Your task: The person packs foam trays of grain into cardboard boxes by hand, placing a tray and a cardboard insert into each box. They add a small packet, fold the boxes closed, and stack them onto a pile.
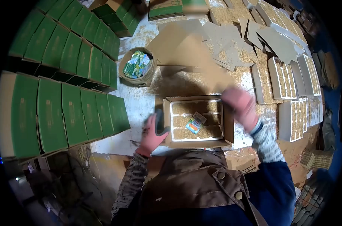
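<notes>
An open cardboard box (166, 124) lies in front of me, lined with a white tray of tan granular filling. A small colourful packet (195, 122) rests on the filling near the middle. My left hand (153, 133), in a pink glove, touches the box's left edge. My right hand (241, 106), also gloved and blurred, holds a large cardboard sheet (186, 51) that reaches up and away over the box's far right corner.
Rows of closed green boxes (65, 109) stand on the left. A round tub (138, 66) of colourful packets sits behind the open box. Filled open boxes (287, 83) and loose cardboard sheets (276, 39) cover the right side and back.
</notes>
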### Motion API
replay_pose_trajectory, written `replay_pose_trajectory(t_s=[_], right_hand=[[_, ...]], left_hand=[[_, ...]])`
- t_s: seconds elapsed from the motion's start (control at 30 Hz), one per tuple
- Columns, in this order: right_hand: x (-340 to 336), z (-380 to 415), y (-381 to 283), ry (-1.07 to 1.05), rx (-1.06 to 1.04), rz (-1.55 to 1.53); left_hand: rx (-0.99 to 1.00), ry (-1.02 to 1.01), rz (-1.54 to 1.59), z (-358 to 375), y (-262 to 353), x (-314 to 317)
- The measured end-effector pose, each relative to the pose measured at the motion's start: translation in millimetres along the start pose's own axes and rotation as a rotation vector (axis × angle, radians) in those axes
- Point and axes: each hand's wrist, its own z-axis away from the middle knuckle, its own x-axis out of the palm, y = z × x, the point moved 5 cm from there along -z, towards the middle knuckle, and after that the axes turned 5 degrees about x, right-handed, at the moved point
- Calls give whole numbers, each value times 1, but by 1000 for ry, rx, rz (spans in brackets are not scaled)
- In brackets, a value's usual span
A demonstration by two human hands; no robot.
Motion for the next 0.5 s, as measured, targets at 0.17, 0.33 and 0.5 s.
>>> replay_pose_trajectory(t_s=[0.17, 0.33, 0.5], right_hand=[[117, 128, -32, -1120, -24, 184], [6, 67, -23, -726, 727, -555], [78, 156, 103, -610, 1046, -387]], left_hand=[[-120, 174, 472, 13, -38, 43], [40, 295, 468, 9, -7, 16], [445, -198, -289, -8, 45, 47]])
